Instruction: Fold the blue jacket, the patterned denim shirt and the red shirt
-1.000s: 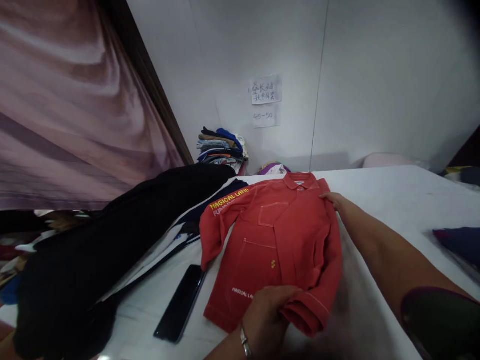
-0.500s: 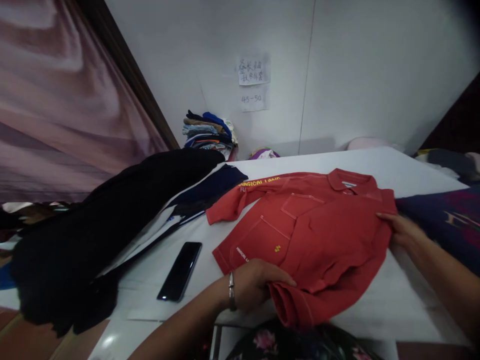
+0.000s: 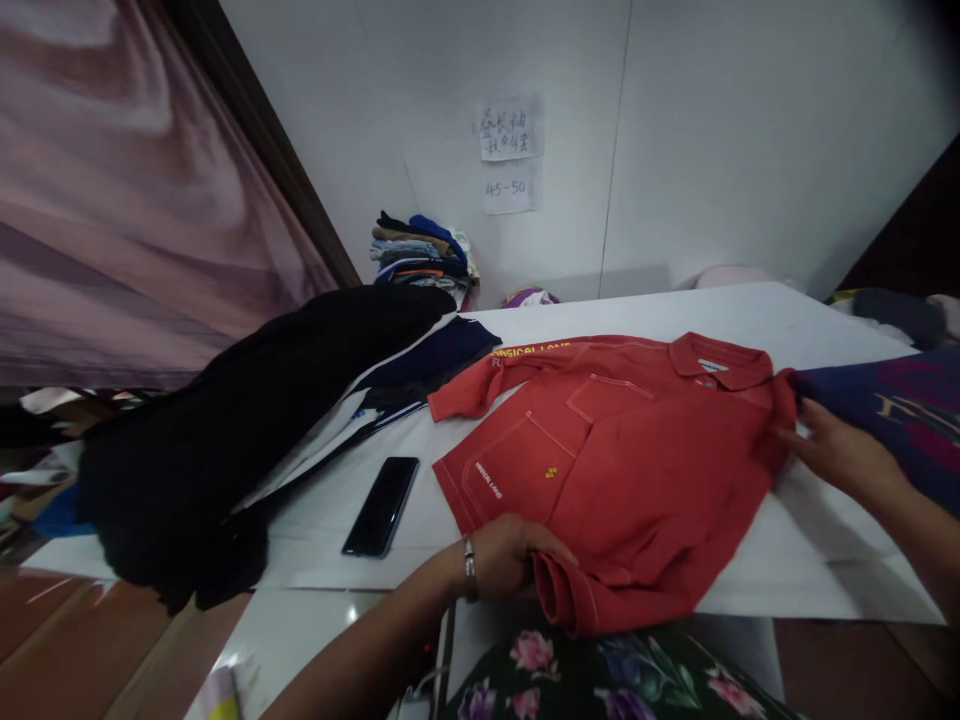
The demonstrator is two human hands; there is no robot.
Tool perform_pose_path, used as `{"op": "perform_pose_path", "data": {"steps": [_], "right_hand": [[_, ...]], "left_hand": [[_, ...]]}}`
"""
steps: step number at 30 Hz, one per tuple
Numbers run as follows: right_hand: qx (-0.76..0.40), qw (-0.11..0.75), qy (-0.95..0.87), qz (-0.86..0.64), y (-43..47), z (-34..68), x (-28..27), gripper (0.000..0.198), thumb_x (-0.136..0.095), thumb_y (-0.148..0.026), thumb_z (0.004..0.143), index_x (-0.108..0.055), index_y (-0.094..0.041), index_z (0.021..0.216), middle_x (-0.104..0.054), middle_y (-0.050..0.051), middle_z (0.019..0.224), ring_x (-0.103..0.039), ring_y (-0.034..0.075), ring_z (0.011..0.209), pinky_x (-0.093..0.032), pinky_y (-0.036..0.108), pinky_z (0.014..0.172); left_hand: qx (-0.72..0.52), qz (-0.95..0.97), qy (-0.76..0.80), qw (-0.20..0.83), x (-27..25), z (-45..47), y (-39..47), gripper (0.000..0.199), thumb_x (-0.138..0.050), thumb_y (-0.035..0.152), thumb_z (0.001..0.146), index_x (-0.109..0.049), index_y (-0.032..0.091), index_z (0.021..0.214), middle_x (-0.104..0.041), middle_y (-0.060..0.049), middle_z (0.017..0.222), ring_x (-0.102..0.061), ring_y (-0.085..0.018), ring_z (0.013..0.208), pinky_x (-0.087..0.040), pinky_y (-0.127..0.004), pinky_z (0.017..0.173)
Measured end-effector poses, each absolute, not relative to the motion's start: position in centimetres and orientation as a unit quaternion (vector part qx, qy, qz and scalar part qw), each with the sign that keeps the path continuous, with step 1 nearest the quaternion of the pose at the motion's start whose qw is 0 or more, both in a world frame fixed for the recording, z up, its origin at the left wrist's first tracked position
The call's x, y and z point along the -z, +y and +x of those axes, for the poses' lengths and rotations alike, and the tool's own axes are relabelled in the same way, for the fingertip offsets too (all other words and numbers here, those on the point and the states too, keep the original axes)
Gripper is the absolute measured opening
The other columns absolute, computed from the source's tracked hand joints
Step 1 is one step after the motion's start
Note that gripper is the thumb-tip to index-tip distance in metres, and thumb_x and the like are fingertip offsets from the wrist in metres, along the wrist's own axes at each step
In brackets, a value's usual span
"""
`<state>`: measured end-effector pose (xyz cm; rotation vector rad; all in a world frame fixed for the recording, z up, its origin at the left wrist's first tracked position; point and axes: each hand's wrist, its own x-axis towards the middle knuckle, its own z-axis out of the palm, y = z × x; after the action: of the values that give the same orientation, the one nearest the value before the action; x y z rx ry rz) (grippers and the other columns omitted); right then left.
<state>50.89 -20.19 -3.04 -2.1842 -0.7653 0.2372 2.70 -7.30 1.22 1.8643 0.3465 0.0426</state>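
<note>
A red collared shirt [image 3: 637,460] with white stitching, patch pockets and yellow sleeve lettering lies on the white table [image 3: 720,310], its collar pointing away to the right. My left hand [image 3: 510,555] is closed on the shirt's near hem, thumb on top and fingers tucked underneath; that corner hangs over the table's front edge. At the shirt's right shoulder, my right hand [image 3: 836,445] pinches the red cloth between thumb and fingers. One sleeve stretches out to the left, while the other is partly hidden in the folds near me.
A black phone [image 3: 381,506] lies left of the shirt. Black garments [image 3: 262,400] are heaped along the table's left side. Folded clothes [image 3: 424,250] are stacked at the back by the wall, and a navy garment [image 3: 885,410] lies at the right.
My right hand has shifted slightly right and up, drawing the shoulder cloth with it. The shirt's right side looks smoother. My left hand keeps its grip on the hem.
</note>
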Motion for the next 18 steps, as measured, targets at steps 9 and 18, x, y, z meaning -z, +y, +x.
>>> {"op": "perform_pose_path", "data": {"steps": [9,18], "right_hand": [[-0.138,0.268,-0.644,-0.703,-6.7,40.6,1.3,0.041,-0.053,-0.037,0.085,-0.063,-0.023,0.122,-0.066,0.008,0.123,-0.063,0.026,0.108,-0.049,0.04,0.096],[-0.034,0.039,-0.705,-0.708,10.3,31.2,1.1,0.074,-0.066,-0.025,0.078,-0.038,-0.024,0.146,-0.035,0.013,0.153,-0.031,0.032,0.139,-0.038,0.05,0.105]], "left_hand": [[-0.019,0.75,0.183,0.636,-0.2,2.6,-7.2,0.03,-0.059,0.017,0.081,-0.073,0.018,0.107,-0.075,-0.004,0.101,-0.067,-0.015,0.091,-0.052,-0.027,0.085],[-0.051,0.772,0.172,0.609,0.3,2.5,-7.6,0.033,-0.056,0.014,0.083,-0.072,0.019,0.111,-0.074,-0.004,0.103,-0.068,-0.015,0.093,-0.051,-0.024,0.082]]}}
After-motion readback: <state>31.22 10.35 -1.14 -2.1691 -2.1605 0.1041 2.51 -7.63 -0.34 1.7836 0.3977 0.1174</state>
